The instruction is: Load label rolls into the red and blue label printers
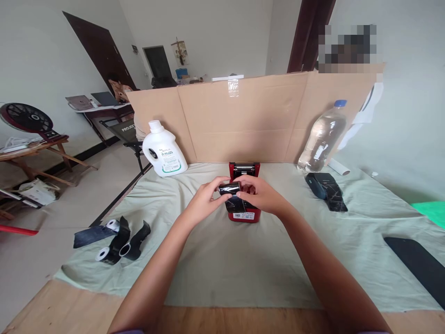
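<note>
A small red printer with its lid up stands at the middle of the table on a pale green cloth. Just above it I hold a black roll sideways between both hands. My left hand pinches the roll's left end. My right hand curls over its right end and rests above the printer's open bay. A strip of black film hangs from the roll onto the printer's front.
Several black rolls with white cores lie at the cloth's left edge. A white detergent jug and a clear water bottle stand before a cardboard screen. A black device lies at right, a black sheet near the right edge.
</note>
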A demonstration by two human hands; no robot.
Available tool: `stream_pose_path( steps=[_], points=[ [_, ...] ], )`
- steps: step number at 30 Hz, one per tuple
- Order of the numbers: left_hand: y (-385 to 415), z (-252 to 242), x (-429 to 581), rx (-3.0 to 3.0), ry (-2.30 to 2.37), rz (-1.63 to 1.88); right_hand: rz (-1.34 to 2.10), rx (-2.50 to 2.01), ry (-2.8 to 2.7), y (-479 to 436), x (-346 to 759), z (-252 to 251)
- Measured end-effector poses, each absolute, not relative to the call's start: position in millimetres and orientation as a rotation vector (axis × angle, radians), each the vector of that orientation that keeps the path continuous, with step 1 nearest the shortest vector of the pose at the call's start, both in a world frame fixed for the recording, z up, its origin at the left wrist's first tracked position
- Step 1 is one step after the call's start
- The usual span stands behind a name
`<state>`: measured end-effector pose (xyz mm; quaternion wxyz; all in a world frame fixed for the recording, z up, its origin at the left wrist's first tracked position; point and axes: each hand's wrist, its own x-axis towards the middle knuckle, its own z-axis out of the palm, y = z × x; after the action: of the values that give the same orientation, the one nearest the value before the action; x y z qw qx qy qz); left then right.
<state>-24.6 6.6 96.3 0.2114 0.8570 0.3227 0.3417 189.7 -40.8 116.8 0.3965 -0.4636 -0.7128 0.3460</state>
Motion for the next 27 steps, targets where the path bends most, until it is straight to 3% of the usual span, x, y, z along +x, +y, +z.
stream_pose_path(
  steps=[17, 27],
  points=[
    [2.0, 94.4, -19.6, 2.238, 0.728, 0.970, 0.704, -1.097, -1.801, -48.3, 175.4, 118.3],
    [12.9, 85.5, -20.5, 2.290, 0.863, 1.013, 0.604, -1.092, -1.789, -37.5, 168.7, 97.8]
  ],
)
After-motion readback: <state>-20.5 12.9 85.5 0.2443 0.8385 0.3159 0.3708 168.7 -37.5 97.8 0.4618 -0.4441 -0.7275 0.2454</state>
